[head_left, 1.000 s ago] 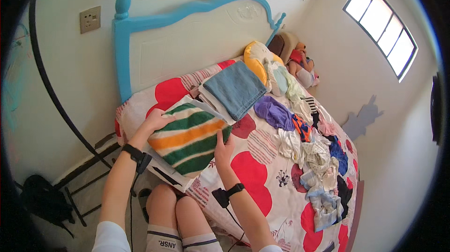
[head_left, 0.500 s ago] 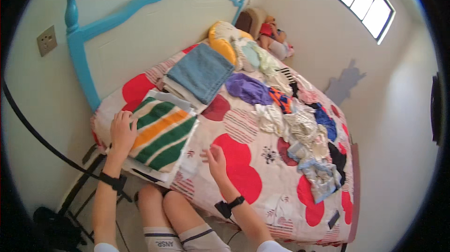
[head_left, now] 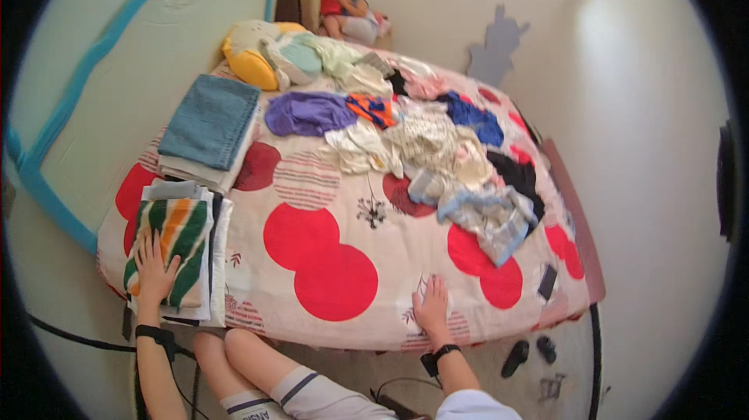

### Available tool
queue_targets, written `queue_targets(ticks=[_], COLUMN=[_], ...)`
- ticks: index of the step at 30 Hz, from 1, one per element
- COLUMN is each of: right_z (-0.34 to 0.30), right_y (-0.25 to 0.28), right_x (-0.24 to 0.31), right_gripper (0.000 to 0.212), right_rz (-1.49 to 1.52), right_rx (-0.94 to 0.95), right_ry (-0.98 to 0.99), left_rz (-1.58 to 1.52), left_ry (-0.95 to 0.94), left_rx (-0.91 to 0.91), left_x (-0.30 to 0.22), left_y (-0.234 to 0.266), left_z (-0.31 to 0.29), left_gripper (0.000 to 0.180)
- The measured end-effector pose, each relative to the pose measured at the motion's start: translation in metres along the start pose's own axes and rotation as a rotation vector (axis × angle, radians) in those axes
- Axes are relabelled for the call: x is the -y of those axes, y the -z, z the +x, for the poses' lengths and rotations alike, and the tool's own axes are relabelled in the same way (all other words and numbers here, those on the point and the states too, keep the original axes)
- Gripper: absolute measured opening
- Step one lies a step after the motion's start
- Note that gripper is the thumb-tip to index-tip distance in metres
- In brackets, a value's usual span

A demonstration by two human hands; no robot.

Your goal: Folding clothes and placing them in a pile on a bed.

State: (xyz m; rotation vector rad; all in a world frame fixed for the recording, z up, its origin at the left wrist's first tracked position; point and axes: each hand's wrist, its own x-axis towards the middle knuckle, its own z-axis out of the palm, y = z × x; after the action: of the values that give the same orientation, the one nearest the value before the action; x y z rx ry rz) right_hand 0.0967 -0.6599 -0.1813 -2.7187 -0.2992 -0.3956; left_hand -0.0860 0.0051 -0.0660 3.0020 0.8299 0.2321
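Observation:
My left hand (head_left: 154, 273) lies flat, fingers spread, on a folded green, orange and white striped towel (head_left: 181, 242) that tops a stack of folded white cloths at the bed's near left corner. My right hand (head_left: 431, 307) rests palm down on the bedspread (head_left: 312, 264) near the front edge, holding nothing. The bedspread is pale with big red circles. Both wrists wear dark bands.
A folded blue towel (head_left: 211, 119) tops a second stack further back on the left. A heap of loose clothes (head_left: 421, 139) covers the middle and right of the bed. A dark phone (head_left: 548, 281) lies near the right front corner. Sandals (head_left: 530, 354) sit on the floor. Blue headboard (head_left: 86, 69) at left.
My right hand has moved away from the striped towel, far to the right along the bed's front edge. My left hand stays on the towel. The view has swung right.

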Motion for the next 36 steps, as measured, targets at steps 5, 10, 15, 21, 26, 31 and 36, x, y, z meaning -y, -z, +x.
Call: queue_targets(ticks=[5,10,15,21,26,31,36], right_z=[-0.003,-0.014,-0.005,-0.006,-0.001,0.002,0.025], right_y=[0.009,-0.003,0.006,0.005,0.005,0.009,0.014], right_x=[-0.005,-0.01,0.004,-0.003,0.005,0.0,0.009], right_gripper=[0.075,0.071,0.069,0.068,0.064,0.065,0.052], right_rz=[-0.08,-0.042,0.008,-0.024,0.001,-0.068,-0.072], right_rx=[0.046,0.021,0.033,0.046,0.078,0.081,0.216], right_ry=[-0.044,-0.086,-0.058,-0.103,-0.08,-0.053,0.033], left_rz=[0.041,-0.053,-0.302,-0.197,-0.247,-0.299,-0.353], left_ry=[-0.048,0.267,-0.051,-0.483,-0.496,-0.46,-0.379], left_rx=[0.069,0.23,-0.127,0.114,0.038,0.025,-0.017], left_x=[-0.024,-0.05,-0.175,-0.318,-0.312,-0.321,-0.31], left_y=[0.018,0.039,0.029,-0.073,-0.099,-0.097,-0.098], left_z=[0.003,0.016,-0.01,-0.046,-0.061,-0.059,-0.061], left_gripper=[0.081,0.07,0.059,0.079,0.079,0.077,0.074])
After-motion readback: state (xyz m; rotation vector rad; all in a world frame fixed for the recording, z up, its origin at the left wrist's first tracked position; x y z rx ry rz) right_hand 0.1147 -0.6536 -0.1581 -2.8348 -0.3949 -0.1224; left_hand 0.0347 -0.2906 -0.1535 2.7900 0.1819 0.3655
